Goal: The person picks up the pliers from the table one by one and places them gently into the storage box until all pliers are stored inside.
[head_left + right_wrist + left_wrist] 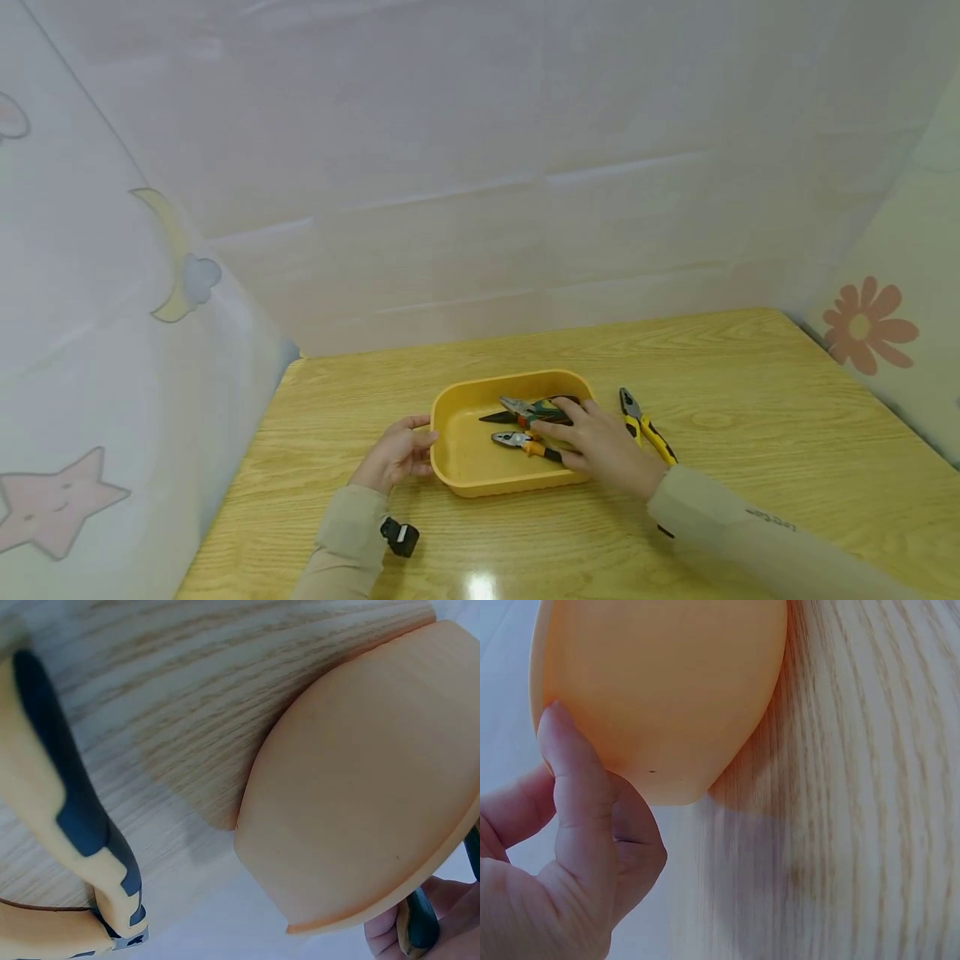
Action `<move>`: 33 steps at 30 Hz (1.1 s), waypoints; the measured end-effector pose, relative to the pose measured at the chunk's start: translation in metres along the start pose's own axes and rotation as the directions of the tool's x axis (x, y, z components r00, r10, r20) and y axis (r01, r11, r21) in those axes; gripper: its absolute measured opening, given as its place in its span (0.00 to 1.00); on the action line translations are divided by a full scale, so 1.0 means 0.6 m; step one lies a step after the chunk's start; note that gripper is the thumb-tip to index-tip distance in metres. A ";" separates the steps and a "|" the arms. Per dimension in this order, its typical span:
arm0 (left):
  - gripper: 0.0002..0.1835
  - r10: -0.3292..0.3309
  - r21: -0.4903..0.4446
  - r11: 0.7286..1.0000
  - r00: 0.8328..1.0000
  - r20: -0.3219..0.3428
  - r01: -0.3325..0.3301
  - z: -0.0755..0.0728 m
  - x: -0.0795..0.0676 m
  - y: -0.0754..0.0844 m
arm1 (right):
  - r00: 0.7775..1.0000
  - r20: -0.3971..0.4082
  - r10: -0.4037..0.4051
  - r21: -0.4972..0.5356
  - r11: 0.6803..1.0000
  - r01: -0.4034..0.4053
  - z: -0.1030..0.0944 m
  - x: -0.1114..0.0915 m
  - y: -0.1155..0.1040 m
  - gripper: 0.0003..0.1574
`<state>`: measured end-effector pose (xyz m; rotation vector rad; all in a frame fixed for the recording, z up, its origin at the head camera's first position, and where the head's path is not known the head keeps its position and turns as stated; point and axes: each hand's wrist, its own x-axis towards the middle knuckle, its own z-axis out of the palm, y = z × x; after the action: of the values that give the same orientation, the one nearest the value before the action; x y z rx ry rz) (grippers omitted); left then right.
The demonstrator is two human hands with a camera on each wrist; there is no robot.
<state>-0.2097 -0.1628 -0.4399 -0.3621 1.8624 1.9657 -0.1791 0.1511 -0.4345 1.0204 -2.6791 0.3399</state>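
Observation:
A yellow plastic tray [459,479] sits on the wooden table. My left hand [401,454] pinches its left rim, the thumb [574,765] on the rim and the other fingers outside and below. Over the tray's right side, my right hand [611,446] grips green-handled pliers [517,407]; one dark green handle [424,922] shows among its fingers in the right wrist view. Close by in the tray lie orange-and-black-handled pliers [517,440] and a tool with a dark pointed tip [493,417], its rear hidden under the green pliers and hand.
Yellow-and-black-handled pliers [651,429] lie on the table [750,400] right of the tray, beside my right wrist. A pale sheet [487,208] hangs behind the table's back edge, with patterned sheets at both sides.

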 end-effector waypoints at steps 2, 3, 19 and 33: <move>0.23 0.002 0.001 1.000 1.000 -0.001 -0.002 0.000 0.000 0.000 | 1.000 -0.001 -0.007 0.009 1.000 0.007 0.002 0.002 0.001 0.30; 0.23 0.001 0.001 1.000 1.000 -0.001 -0.001 0.001 -0.001 0.000 | 1.000 -0.001 -0.013 0.013 1.000 0.013 0.002 0.004 0.001 0.29; 0.22 -0.002 0.007 1.000 1.000 -0.015 0.002 0.002 -0.004 0.000 | 0.974 0.182 -0.132 0.162 0.981 0.103 0.010 0.029 0.025 0.30; 0.22 -0.004 -0.008 1.000 1.000 -0.018 0.004 0.004 0.002 0.000 | 0.913 0.170 -0.371 0.246 0.913 0.325 0.018 0.051 0.045 0.28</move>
<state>-0.2103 -0.1600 -0.4404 -0.3862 1.8639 1.9741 -0.2213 0.1488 -0.4381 1.6619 -2.6039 0.4739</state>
